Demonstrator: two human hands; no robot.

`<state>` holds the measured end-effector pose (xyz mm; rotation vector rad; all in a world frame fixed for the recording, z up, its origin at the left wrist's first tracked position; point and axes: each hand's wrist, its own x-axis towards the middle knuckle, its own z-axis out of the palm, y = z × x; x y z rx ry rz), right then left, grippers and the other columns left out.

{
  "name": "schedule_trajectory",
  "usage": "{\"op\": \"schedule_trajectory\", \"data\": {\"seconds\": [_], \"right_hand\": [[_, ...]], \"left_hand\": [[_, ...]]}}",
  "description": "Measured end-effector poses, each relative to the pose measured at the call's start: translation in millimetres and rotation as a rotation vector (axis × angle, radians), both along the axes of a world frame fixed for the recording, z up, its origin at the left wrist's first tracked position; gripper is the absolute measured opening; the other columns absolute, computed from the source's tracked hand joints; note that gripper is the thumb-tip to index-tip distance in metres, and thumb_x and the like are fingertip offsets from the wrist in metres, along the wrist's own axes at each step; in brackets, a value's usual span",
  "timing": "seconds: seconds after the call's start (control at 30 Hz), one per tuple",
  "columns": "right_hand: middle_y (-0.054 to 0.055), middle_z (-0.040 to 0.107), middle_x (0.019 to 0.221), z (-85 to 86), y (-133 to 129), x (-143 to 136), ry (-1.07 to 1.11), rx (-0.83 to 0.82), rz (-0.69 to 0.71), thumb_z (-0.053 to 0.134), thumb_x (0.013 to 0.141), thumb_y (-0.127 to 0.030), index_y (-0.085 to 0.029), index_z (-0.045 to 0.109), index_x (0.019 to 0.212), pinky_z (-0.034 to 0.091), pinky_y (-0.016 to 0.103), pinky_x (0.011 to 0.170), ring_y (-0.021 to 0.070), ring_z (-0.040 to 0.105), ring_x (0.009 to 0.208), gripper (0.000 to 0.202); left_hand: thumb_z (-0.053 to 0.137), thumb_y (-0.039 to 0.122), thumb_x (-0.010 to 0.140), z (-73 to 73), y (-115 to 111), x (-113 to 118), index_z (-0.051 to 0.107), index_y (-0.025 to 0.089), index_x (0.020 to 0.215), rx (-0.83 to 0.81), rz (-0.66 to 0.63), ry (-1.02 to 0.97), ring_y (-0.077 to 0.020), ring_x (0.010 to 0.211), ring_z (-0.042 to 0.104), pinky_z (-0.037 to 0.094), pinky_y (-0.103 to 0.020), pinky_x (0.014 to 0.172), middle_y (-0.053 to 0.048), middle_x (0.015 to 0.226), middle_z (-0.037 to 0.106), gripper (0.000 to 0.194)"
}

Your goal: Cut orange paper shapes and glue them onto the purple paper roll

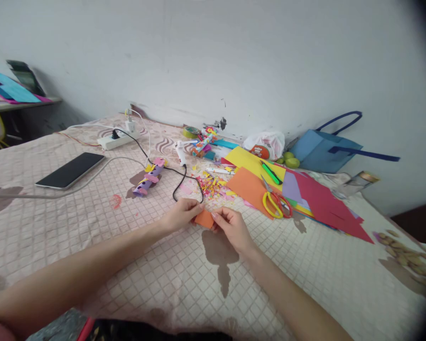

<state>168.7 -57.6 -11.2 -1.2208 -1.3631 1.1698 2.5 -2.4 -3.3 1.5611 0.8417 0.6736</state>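
A small piece of orange paper (204,219) is held between both hands, just above the patterned tablecloth (170,274). My left hand (182,213) pinches its left edge, thumb on top. On the opposite side, my right hand (233,226) grips the paper's right edge between thumb and fingers. The undersides of the fingers are hidden. Beyond the hands lies a heap of coloured paper scraps (213,185). Scissors (272,203) with yellow and red handles rest on an orange sheet (246,187) to the right. A decorated purple paper roll (149,177) lies to the left.
A white glue gun (180,152) with a black cord stands behind the scraps. A tablet (71,170) and a power strip (116,139) are on the left. Coloured sheets (326,201), a green cutter (270,173), a blue bag (323,149) and a jar (362,181) occupy the right.
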Motion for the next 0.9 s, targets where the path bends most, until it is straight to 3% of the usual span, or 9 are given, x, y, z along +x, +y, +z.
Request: {"op": "schedule_trajectory", "data": {"seconds": [0.13,0.27,0.4,0.47,0.53,0.67,0.77,0.9], "right_hand": [[-0.001,0.057,0.058,1.0,-2.6,-0.9,-0.075,0.011,0.022,0.055,0.079,-0.038,-0.018,0.059,0.073,0.044,0.023,0.051,0.0116,0.055,0.052,0.022],[-0.002,0.056,0.056,5.8,-3.9,1.9,-0.171,0.06,0.062,0.053,0.081,-0.037,-0.018,0.056,0.07,0.042,0.022,0.049,0.01,0.052,0.049,0.021],[-0.002,0.056,0.055,5.7,-1.9,2.9,-0.088,0.01,-0.013,0.054,0.08,-0.039,-0.018,0.054,0.07,0.042,0.021,0.044,0.0097,0.051,0.046,0.023],[-0.002,0.056,0.054,3.4,0.0,1.7,0.025,-0.031,-0.078,0.056,0.078,-0.041,-0.018,0.054,0.07,0.044,0.021,0.044,0.0103,0.053,0.047,0.024],[-0.002,0.057,0.055,1.2,1.6,0.2,0.11,-0.043,-0.13,0.058,0.076,-0.041,-0.018,0.055,0.071,0.047,0.022,0.047,0.0106,0.054,0.048,0.025],[0.0,0.061,0.059,0.1,1.2,-1.2,0.102,-0.08,-0.086,0.06,0.075,-0.041,-0.017,0.056,0.073,0.047,0.022,0.048,0.0105,0.056,0.05,0.024],[-0.001,0.059,0.054,1.2,-0.1,-0.7,0.027,-0.093,-0.043,0.06,0.075,-0.04,-0.017,0.054,0.068,0.042,0.02,0.044,0.0084,0.051,0.044,0.025],[-0.001,0.059,0.057,3.0,0.2,-0.8,0.096,-0.101,-0.099,0.052,0.079,-0.047,-0.018,0.053,0.07,0.039,0.02,0.04,0.0092,0.05,0.044,0.03]], "left_hand": [[0.061,0.042,0.07,0.5,-1.7,-2.0,0.059,0.013,0.068,0.104,-0.091,0.007,-0.0098,0.056,0.049,0.037,-0.021,0.051,-0.002,0.066,0.058,0.029],[0.058,0.039,0.073,1.3,2.9,-3.5,0.058,0.013,0.063,0.13,-0.118,0.032,-0.008,0.052,0.045,0.035,-0.019,0.048,0.0,0.06,0.055,0.028],[0.056,0.044,0.074,4.2,8.4,-3.0,0.059,0.013,0.064,-0.007,0.022,0.009,-0.0079,0.049,0.046,0.037,-0.02,0.048,0.001,0.054,0.053,0.033],[0.053,0.05,0.074,6.5,7.4,-1.9,0.059,0.012,0.071,-0.128,0.095,-0.061,-0.0109,0.055,0.054,0.043,-0.022,0.053,-0.003,0.062,0.06,0.039],[0.052,0.054,0.073,7.3,4.3,-0.2,0.059,0.012,0.078,-0.214,0.079,-0.099,-0.0146,0.064,0.059,0.046,-0.025,0.057,-0.006,0.073,0.064,0.043],[0.063,0.049,0.067,2.4,0.1,2.2,0.058,0.012,0.073,-0.166,0.027,-0.076,-0.0116,0.057,0.056,0.045,-0.022,0.052,-0.003,0.065,0.062,0.039],[0.057,0.05,0.073,0.4,2.7,1.3,0.055,0.012,0.066,-0.125,0.095,-0.089,-0.009,0.049,0.052,0.043,-0.021,0.05,-0.002,0.056,0.058,0.039],[0.049,0.051,0.078,4.7,4.6,-0.9,0.054,0.012,0.065,-0.135,0.109,-0.091,-0.0097,0.047,0.052,0.044,-0.022,0.049,-0.001,0.053,0.055,0.041]]}}
